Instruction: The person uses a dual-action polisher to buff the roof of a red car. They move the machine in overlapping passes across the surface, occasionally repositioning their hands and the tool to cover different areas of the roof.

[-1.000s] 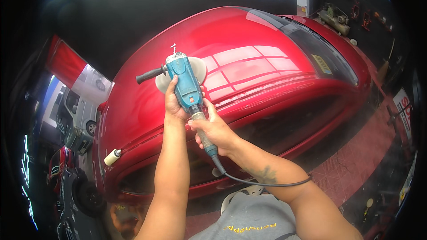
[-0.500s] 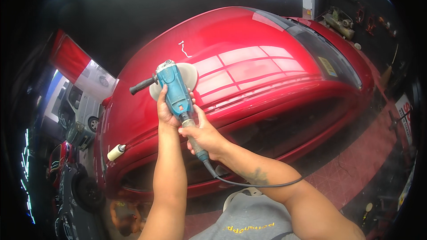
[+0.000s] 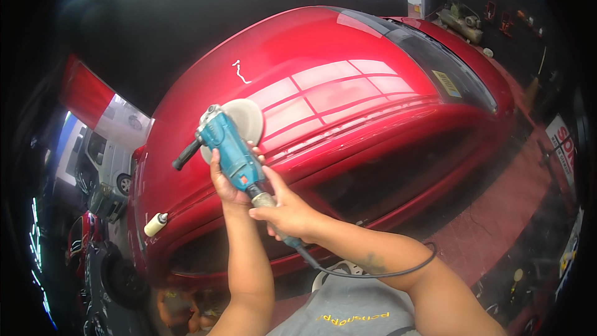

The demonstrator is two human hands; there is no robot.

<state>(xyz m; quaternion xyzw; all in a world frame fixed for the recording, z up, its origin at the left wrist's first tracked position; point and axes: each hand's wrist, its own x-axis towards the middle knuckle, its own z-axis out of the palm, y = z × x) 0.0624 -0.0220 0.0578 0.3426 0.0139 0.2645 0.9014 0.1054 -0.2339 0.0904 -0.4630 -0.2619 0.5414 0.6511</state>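
Observation:
Both my hands are on a blue electric polisher [image 3: 229, 148] with a black side handle and a round pale pad [image 3: 249, 119]. My left hand [image 3: 227, 180] is wrapped under its body. Further back, my right hand [image 3: 285, 213] grips the rear handle, where the dark power cord leaves and loops past my forearm. The polisher is over the near side of a shiny red car's roof [image 3: 205, 81]; whether the pad touches the paint I cannot tell. A thin white squiggle of paste [image 3: 240, 72] lies on the roof beyond the pad.
A cream bottle [image 3: 155, 224] with a grey cap lies at the roof's left end. A silver van [image 3: 107, 155] and a dark vehicle [image 3: 112, 274] stand left. An air compressor [image 3: 461, 23] sits at the far right. Part of another person [image 3: 180, 311] shows at lower left.
The polisher, with both my hands on it, has shifted left and toward me and turned slightly counterclockwise. The whole view has also shifted a little. The white squiggle looks the same.

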